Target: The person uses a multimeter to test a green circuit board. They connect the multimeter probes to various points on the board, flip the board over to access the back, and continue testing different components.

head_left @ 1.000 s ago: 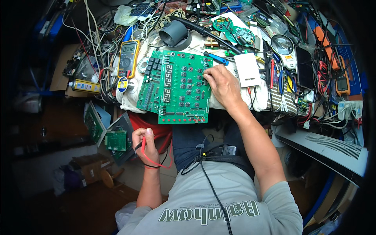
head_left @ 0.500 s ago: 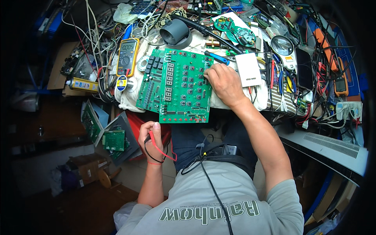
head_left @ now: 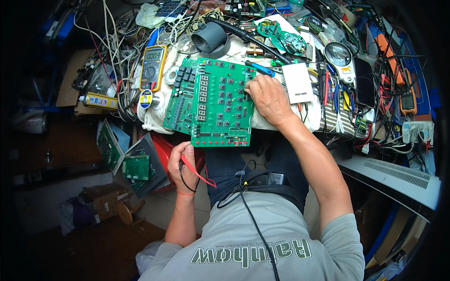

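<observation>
A green circuit board (head_left: 213,100) with rows of push buttons and digit displays lies at the front edge of the bench, over a second green board (head_left: 180,110). At its lower left corner, my left hand (head_left: 182,161) is closed around a red and a black test probe (head_left: 199,175); the probe tips are hidden. My right hand (head_left: 270,98) has its fingers curled and pressed on the right edge of the upper board, and its fingertips are partly hidden. Left of the boards rests a yellow multimeter (head_left: 153,69) with its display lit.
A white box (head_left: 297,83) and a blue-handled tool (head_left: 262,69) lie beside my right hand. Behind stand a grey round holder (head_left: 209,38) and a black hose. Tangled wires crowd the left; a magnifier (head_left: 337,55), a phone (head_left: 364,82) and pliers lie right. More boards (head_left: 136,167) lean lower left.
My left hand has shifted slightly up and right, and the red lead has swung with it. The multimeter's reading has changed. My right hand stays at the board's edge.
</observation>
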`<control>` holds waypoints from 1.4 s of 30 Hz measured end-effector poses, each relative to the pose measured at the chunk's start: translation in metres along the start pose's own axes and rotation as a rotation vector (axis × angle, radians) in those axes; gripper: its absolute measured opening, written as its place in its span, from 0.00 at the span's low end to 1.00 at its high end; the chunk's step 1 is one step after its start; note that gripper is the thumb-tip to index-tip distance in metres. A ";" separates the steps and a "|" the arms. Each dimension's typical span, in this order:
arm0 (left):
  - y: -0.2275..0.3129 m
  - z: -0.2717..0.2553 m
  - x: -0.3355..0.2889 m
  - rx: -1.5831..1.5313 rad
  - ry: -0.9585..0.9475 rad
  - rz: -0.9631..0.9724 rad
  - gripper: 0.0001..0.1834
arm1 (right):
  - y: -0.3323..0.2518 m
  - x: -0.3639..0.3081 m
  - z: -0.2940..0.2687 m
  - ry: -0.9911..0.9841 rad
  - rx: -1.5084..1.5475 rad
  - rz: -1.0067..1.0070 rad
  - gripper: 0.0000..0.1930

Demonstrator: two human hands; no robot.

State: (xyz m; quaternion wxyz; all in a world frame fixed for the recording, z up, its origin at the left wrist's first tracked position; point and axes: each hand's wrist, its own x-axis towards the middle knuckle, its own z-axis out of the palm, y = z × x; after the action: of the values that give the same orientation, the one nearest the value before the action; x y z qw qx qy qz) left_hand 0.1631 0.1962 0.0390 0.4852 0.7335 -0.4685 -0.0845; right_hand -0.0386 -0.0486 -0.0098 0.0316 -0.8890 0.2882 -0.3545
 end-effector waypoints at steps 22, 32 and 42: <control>-0.003 -0.004 0.004 0.017 -0.036 0.023 0.07 | 0.025 0.018 -0.026 -0.245 0.047 -0.171 0.13; -0.008 -0.005 0.004 0.028 -0.040 0.015 0.07 | 0.028 0.028 -0.028 -0.244 -0.019 -0.282 0.11; -0.010 -0.004 0.003 -0.008 -0.049 -0.018 0.07 | 0.026 0.026 -0.025 -0.186 0.047 -0.233 0.10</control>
State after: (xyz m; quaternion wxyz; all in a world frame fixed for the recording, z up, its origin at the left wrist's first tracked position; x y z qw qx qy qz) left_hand 0.1727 0.1974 0.0345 0.4756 0.7337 -0.4731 -0.1085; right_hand -0.0525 -0.0808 0.0184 0.0375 -0.9444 0.1707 -0.2786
